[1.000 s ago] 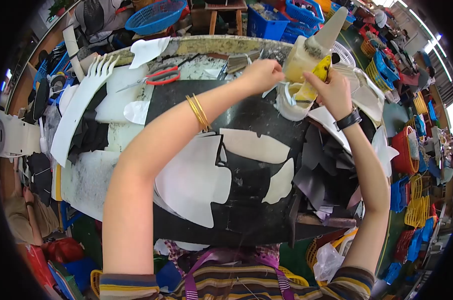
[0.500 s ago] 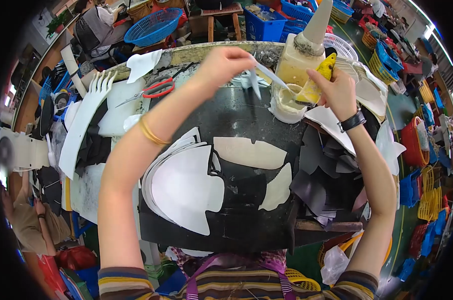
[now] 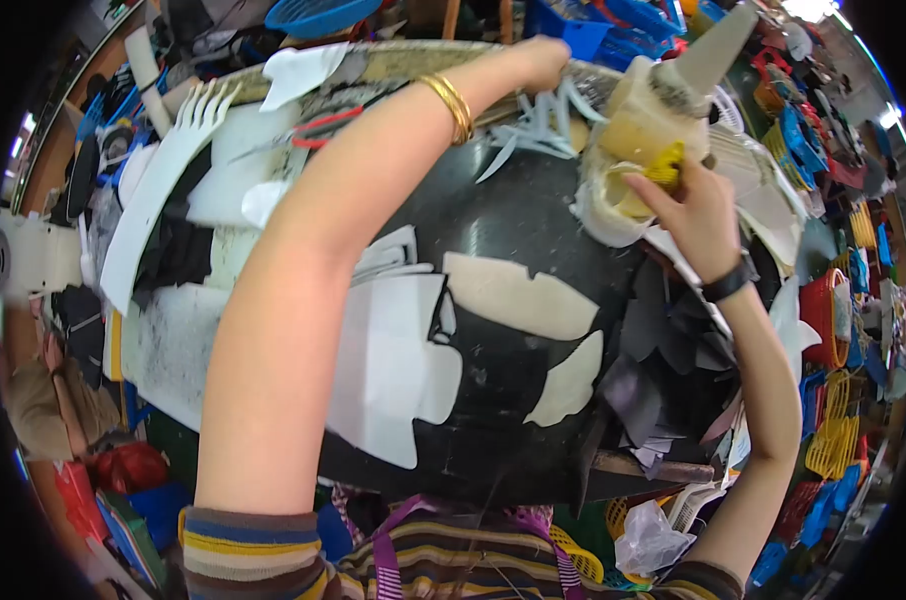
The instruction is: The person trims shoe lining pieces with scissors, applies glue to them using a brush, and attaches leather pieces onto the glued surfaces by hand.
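My left hand (image 3: pixel 543 65) is closed at the table's far edge, with thin white strips (image 3: pixel 540 128) hanging below and beside its fingers; the fingertips are partly hidden. My right hand (image 3: pixel 698 205) grips a yellow-handled brush (image 3: pixel 665 165) over the open mouth of a cream-coloured glue pot (image 3: pixel 613 215). The brush's lower end is hidden at the pot. Nearer to me, a stack of white cut pieces (image 3: pixel 388 360) lies on the black work surface (image 3: pixel 493 400). Beside it are two beige pieces, a long one (image 3: pixel 518 295) and a smaller one (image 3: pixel 568 380).
Red-handled scissors (image 3: pixel 323 128) lie at the far left behind my left forearm. A long white piece with prongs (image 3: pixel 158 205) is further left. Dark scraps (image 3: pixel 658 320) lie at the right. A pale cone-topped container (image 3: pixel 663 105) rises behind the pot.
My left hand has moved away and to the right, carrying the strip from near the pot towards the far edge. My right hand has tipped the brush down at the pot. The view has shifted.
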Demonstrator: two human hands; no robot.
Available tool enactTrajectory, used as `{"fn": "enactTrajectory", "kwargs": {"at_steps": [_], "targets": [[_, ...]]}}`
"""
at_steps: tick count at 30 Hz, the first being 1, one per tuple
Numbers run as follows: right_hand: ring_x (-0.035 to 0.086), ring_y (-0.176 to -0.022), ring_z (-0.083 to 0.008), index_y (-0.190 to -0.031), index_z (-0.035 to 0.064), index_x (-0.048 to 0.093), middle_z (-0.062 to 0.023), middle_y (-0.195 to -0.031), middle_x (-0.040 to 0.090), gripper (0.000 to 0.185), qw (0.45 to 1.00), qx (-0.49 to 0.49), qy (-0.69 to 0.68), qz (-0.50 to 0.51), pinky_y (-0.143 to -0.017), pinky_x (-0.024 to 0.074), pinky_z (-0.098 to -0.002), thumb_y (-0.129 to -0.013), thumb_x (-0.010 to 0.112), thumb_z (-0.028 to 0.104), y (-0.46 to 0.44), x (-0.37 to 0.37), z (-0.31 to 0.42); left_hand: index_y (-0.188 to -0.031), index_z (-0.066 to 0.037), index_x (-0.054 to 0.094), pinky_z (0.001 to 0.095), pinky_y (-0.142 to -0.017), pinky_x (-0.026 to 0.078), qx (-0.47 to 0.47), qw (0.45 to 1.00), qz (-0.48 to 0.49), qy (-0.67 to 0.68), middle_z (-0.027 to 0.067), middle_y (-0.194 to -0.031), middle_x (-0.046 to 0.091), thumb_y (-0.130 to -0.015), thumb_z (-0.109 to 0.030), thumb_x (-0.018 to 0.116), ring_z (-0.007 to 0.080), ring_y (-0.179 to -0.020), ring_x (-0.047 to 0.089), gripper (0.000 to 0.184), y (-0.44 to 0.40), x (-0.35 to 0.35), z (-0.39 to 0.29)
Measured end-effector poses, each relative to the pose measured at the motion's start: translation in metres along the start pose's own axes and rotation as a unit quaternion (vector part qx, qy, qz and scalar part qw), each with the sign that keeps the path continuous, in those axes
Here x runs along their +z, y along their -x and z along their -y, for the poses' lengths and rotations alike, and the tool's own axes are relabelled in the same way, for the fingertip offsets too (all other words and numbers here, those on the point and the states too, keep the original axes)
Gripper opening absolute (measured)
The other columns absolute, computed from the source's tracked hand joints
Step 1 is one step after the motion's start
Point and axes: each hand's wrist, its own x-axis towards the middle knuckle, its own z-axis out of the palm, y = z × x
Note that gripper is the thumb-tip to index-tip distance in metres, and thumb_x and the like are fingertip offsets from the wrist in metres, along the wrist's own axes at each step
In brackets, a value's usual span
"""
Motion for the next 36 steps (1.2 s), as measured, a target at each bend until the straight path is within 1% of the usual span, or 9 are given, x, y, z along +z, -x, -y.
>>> {"fn": "enactTrajectory", "kwargs": {"at_steps": [2, 4, 12, 14, 17, 19, 21, 30, 36], "targets": [[0.058, -0.044, -0.0201, -0.077, -0.0036, 0.06, -0.0133, -0.053, 0.058, 0.04, 0.994, 0.079, -0.076, -0.007, -0.045, 0.0418, -0.0322, -0.079, 0.072, 0.035, 0.002, 0.0, -0.001, -0.089, -0.003, 0.068, 0.036, -0.069, 0.052, -0.08, 0.993, -0.082, -0.018, 0.0138, -0.086, 0.067, -0.072, -0.007, 0.066, 0.0276, -0.084, 0.066, 0.017, 0.03, -0.038, -0.014], [0.054, -0.04, -0.0108, -0.076, -0.0038, 0.06, -0.0084, -0.048, 0.056, 0.039, 0.994, 0.079, -0.068, -0.023, -0.04, 0.0381, -0.0265, -0.08, 0.073, 0.033, -0.004, 0.002, -0.004, -0.09, 0.002, 0.065, 0.0454, -0.072, 0.051, 0.029, 0.974, -0.226, 0.019, 0.0256, -0.086, 0.063, -0.079, -0.008, 0.049, 0.0397, -0.083, 0.063, 0.022, 0.058, -0.06, 0.009], [0.041, -0.036, -0.0044, -0.078, 0.0021, 0.06, 0.0019, -0.052, 0.052, 0.034, 0.975, 0.198, -0.087, -0.055, -0.035, 0.0294, -0.0206, -0.085, 0.068, 0.034, 0.008, -0.004, -0.027, -0.096, -0.004, 0.063, 0.0376, -0.072, 0.049, 0.146, 0.989, -0.04, -0.005, 0.0102, -0.09, 0.062, -0.079, -0.007, 0.063, 0.0284, -0.085, 0.061, 0.017, 0.255, -0.128, -0.037], [0.038, -0.034, -0.0033, -0.074, 0.005, 0.06, 0.0028, -0.053, 0.051, 0.031, 0.914, 0.291, -0.254, -0.123, -0.033, 0.0255, -0.0217, -0.084, 0.068, 0.033, 0.016, -0.002, -0.028, -0.092, -0.005, 0.063, 0.0374, -0.076, 0.05, 0.117, 0.992, -0.045, 0.029, 0.009, -0.093, 0.062, -0.077, -0.006, 0.065, 0.0284, -0.089, 0.061, 0.015, 0.305, -0.131, -0.055], [0.042, -0.037, -0.0046, -0.083, 0.0051, 0.054, -0.0012, -0.06, 0.054, 0.025, 0.831, 0.309, -0.46, 0.044, -0.035, 0.0314, -0.0177, -0.088, 0.061, 0.029, 0.055, -0.008, 0.006, -0.103, -0.013, 0.064, 0.0462, -0.091, 0.045, 0.099, 0.988, -0.017, 0.113, 0.0071, -0.112, 0.06, -0.074, -0.023, 0.071, 0.0311, -0.11, 0.055, 0.031, 0.367, -0.104, -0.09], [0.062, -0.078, -0.0156, -0.095, 0.0022, 0.052, -0.0132, -0.095, 0.062, 0.02, 0.825, 0.101, -0.535, 0.155, -0.064, 0.0503, -0.0251, -0.083, 0.059, 0.017, 0.064, 0.004, 0.064, -0.113, -0.018, 0.061, 0.0505, -0.099, 0.036, 0.098, 0.989, 0.056, 0.097, 0.0058, -0.123, 0.054, -0.072, -0.034, 0.07, 0.0313, -0.119, 0.048, 0.045, 0.383, -0.089, -0.118], [0.058, -0.095, -0.0209, -0.101, 0.0016, 0.05, -0.0153, -0.106, 0.058, 0.027, 0.825, -0.05, -0.536, 0.171, -0.084, 0.0465, -0.0314, -0.074, 0.053, 0.001, 0.059, 0.016, 0.102, -0.119, -0.02, 0.058, 0.0535, -0.104, 0.03, 0.086, 0.989, 0.087, 0.087, 0.0052, -0.13, 0.05, -0.068, -0.041, 0.071, 0.0306, -0.125, 0.042, 0.057, 0.392, -0.081, -0.131], [0.062, -0.08, -0.0295, -0.097, 0.001, 0.05, -0.014, -0.092, 0.06, 0.034, 0.887, -0.331, -0.288, 0.146, -0.074, 0.0509, -0.0319, -0.064, 0.048, -0.007, -0.006, 0.058, 0.117, -0.124, -0.023, 0.055, 0.0552, -0.106, 0.025, 0.052, 0.994, 0.078, 0.06, 0.005, -0.135, 0.045, -0.068, -0.048, 0.068, 0.0323, -0.128, 0.04, 0.063, 0.402, -0.077, -0.136], [0.057, -0.073, -0.0133, -0.087, 0.0015, 0.05, -0.0122, -0.091, 0.059, 0.019, 0.867, 0.023, -0.459, 0.195, -0.068, 0.0473, -0.0246, -0.081, 0.062, 0.014, 0.029, 0.016, 0.147, -0.122, -0.021, 0.056, 0.0548, -0.105, 0.027, 0.016, 0.992, 0.093, 0.084, 0.0075, -0.136, 0.045, -0.062, -0.042, 0.073, 0.0369, -0.13, 0.037, 0.066, 0.412, -0.085, -0.14]]}}
